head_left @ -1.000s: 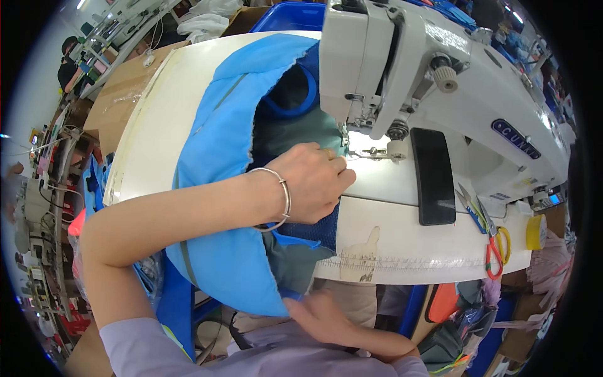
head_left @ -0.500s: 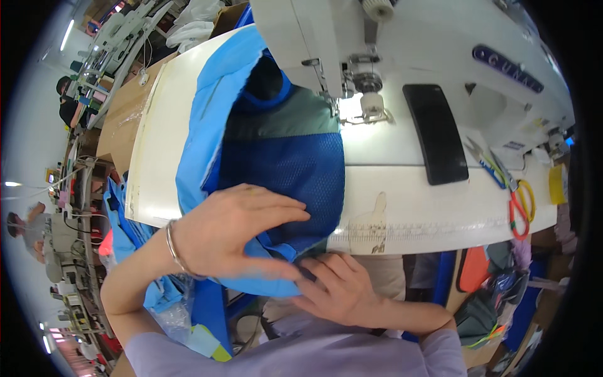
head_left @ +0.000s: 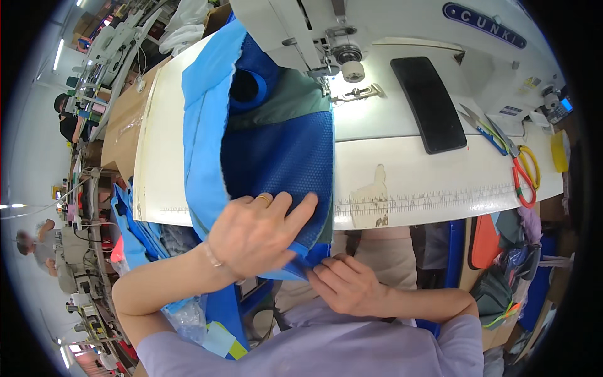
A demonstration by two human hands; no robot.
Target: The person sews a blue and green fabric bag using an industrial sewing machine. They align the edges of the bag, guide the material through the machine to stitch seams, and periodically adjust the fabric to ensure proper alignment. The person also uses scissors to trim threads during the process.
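A sewn piece of blue fabric (head_left: 205, 138) with a dark blue mesh panel (head_left: 282, 151) and a grey-green band (head_left: 289, 103) lies under the sewing machine (head_left: 276, 38), its right edge at the presser foot (head_left: 325, 74). My left hand (head_left: 254, 232) rests on the mesh's near part, fingers bent and spread, thumb apart and blurred. At the near corner, over the table's front edge, my right hand (head_left: 348, 283) pinches the fabric's edge between thumb and fingers. The fabric's underside is hidden.
A black phone (head_left: 430, 103) lies right of the needle area. Beyond it are scissors with red and yellow handles (head_left: 520, 179) and small blue-handled snips (head_left: 490, 138). More blue fabric (head_left: 135, 220) hangs at the left. Two people are at machines far left.
The fabric's near end has straightened along its right edge. My left hand's fingers have bent down onto the mesh. My right hand keeps its pinch at the corner. The view has shifted slightly.
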